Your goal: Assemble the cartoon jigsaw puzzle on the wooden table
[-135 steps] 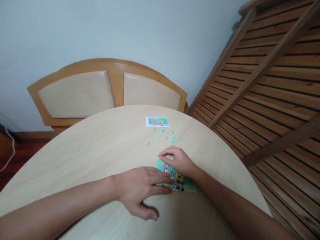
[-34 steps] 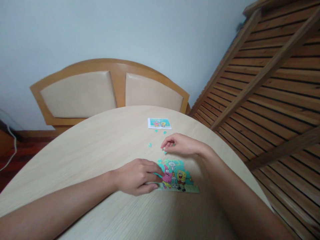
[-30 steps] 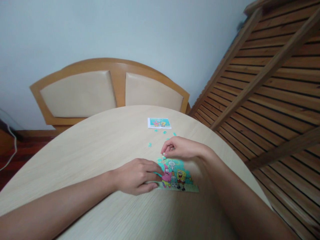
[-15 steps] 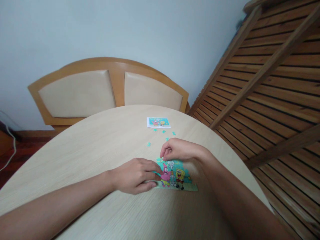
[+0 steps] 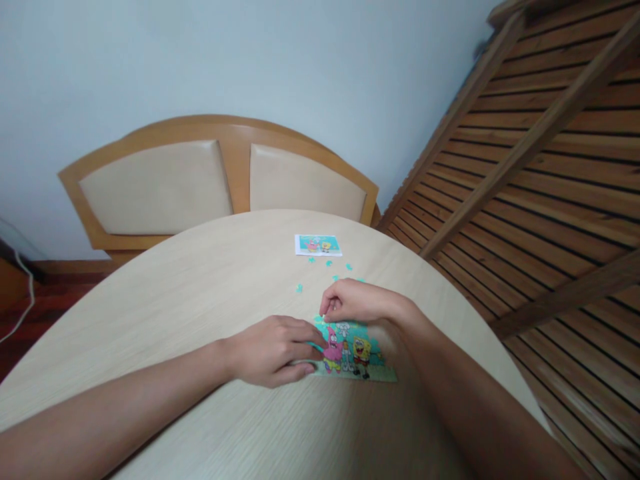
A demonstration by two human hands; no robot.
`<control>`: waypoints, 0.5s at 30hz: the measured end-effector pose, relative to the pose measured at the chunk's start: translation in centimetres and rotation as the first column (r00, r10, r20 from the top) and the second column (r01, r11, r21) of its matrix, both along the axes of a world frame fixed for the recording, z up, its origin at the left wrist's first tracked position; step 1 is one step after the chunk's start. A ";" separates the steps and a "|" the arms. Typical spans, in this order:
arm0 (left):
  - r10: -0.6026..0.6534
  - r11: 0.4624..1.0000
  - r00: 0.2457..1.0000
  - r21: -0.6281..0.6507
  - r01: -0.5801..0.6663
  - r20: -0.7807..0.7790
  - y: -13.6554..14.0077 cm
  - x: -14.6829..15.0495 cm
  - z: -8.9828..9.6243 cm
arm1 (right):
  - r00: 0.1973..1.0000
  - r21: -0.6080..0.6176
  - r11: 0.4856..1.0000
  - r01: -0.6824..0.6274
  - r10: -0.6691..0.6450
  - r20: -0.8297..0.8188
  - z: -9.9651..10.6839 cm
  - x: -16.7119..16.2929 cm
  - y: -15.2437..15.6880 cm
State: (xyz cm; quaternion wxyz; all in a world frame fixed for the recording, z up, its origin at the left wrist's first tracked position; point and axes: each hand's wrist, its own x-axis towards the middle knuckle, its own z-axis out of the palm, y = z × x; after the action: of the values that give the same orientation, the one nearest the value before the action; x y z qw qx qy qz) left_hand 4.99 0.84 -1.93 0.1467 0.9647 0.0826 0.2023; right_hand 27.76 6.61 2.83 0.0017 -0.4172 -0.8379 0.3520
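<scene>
A partly assembled jigsaw puzzle [image 5: 347, 350] lies on the table, showing cartoon figures, one pink and one yellow, on a turquoise ground. Across its left edge rest the fingers of my left hand [image 5: 280, 351], stretched out and slightly apart, holding nothing. My right hand [image 5: 356, 300] is bent over the puzzle's top edge, thumb and fingers pinched on a small puzzle piece [image 5: 324, 317] at the upper left, mostly covered by the fingertips. Several loose turquoise pieces, among them one puzzle piece [image 5: 299, 288], lie beyond the hands.
A picture card [image 5: 319, 245] with the same cartoon figures lies toward the far side of the round wooden table [image 5: 225, 267]. Behind the table is a padded chair back or bench [image 5: 155, 187]. A slatted wooden panel [image 5: 530, 160] leans at the right.
Hardly anything differs. Both hands keep their places on the puzzle, with the right hand's fingers perhaps shifted very slightly; the whole view has drifted a little.
</scene>
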 end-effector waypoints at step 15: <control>-0.001 1.000 1.000 0.010 0.000 0.001 0.0 0.0 -0.1 | 1.000 0.039 0.999 0.009 -0.010 0.016 0.1 -0.1 -0.1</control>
State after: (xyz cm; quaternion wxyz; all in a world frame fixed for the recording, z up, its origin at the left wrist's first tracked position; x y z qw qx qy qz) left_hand 4.94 0.82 -2.03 0.1419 0.9654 0.0813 0.2031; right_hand 27.65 6.55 2.88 0.0045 -0.4239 -0.8426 0.3321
